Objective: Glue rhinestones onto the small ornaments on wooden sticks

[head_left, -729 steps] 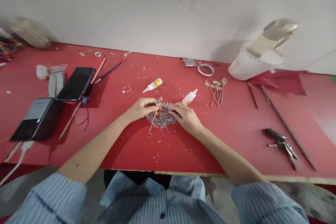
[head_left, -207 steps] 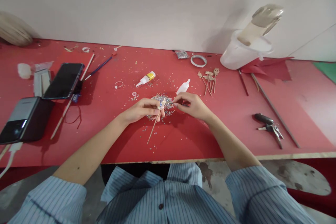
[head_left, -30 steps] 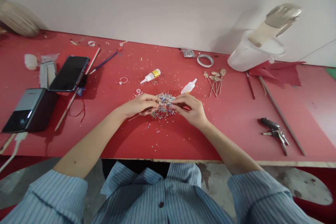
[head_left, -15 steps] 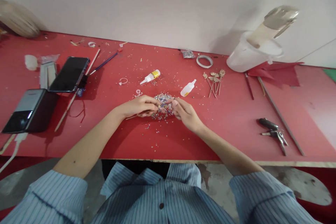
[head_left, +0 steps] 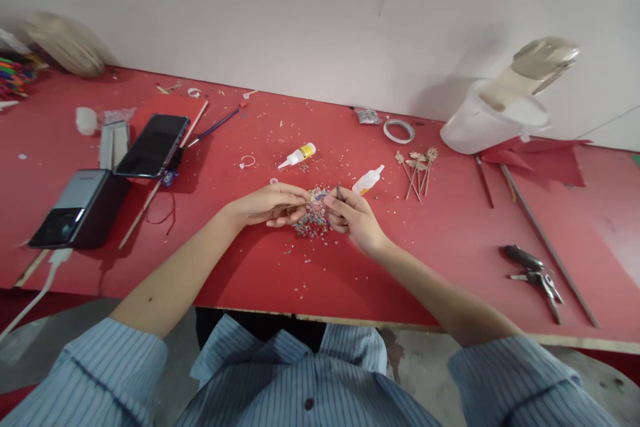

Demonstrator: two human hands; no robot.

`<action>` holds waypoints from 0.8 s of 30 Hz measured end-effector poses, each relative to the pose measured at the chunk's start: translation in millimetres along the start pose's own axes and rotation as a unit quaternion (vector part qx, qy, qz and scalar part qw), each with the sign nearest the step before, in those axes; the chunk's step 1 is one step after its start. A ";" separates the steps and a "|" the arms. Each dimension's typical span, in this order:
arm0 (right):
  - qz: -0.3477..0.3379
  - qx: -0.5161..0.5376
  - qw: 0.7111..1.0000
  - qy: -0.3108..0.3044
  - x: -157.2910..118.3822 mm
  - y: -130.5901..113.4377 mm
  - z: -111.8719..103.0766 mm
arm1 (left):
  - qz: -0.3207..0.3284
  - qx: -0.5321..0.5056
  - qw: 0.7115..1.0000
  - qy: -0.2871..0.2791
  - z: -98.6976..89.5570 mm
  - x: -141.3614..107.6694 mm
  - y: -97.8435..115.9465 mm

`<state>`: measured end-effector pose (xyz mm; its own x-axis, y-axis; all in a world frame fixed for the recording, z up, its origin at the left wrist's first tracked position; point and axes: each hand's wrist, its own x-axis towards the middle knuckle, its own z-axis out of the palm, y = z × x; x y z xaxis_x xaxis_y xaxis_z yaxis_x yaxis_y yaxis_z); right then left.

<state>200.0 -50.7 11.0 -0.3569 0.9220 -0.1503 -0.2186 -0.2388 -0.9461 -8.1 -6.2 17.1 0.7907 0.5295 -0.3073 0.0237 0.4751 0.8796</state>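
Note:
Over a pile of small glittery chips (head_left: 314,223) on the red table, my two hands almost meet. My left hand (head_left: 273,205) is closed on a thin stick (head_left: 285,205) that lies along its fingers. The fingers of my right hand (head_left: 350,212) pinch a small dark tool (head_left: 339,192), whose tip is too small to make out. Behind the hands lie a glue bottle with a yellow label (head_left: 301,154) and a white bottle (head_left: 369,179).
Thin sticks with carved tops (head_left: 417,163), a tape roll (head_left: 399,131) and a white bucket (head_left: 475,123) stand or lie at right, with keys (head_left: 537,277) nearer. At left are a phone (head_left: 153,145), a dark box (head_left: 83,207) and a brush (head_left: 215,125).
The camera view has shifted, so the table items appear farther right and lower. The stick in my left hand now points toward my right hand, and the dark tool shows upright in my right fingers.

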 end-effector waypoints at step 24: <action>-0.062 -0.028 0.997 0.038 -7.1 6.9 -0.3 | 0.140 0.136 0.973 0.124 31.5 8.3 -12.0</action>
<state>201.2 -58.8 5.4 -0.2600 0.9643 -0.0499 -0.2042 -0.1054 -0.9732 17.4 -29.6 15.4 0.6183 0.7809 -0.0894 0.0149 0.1021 0.9947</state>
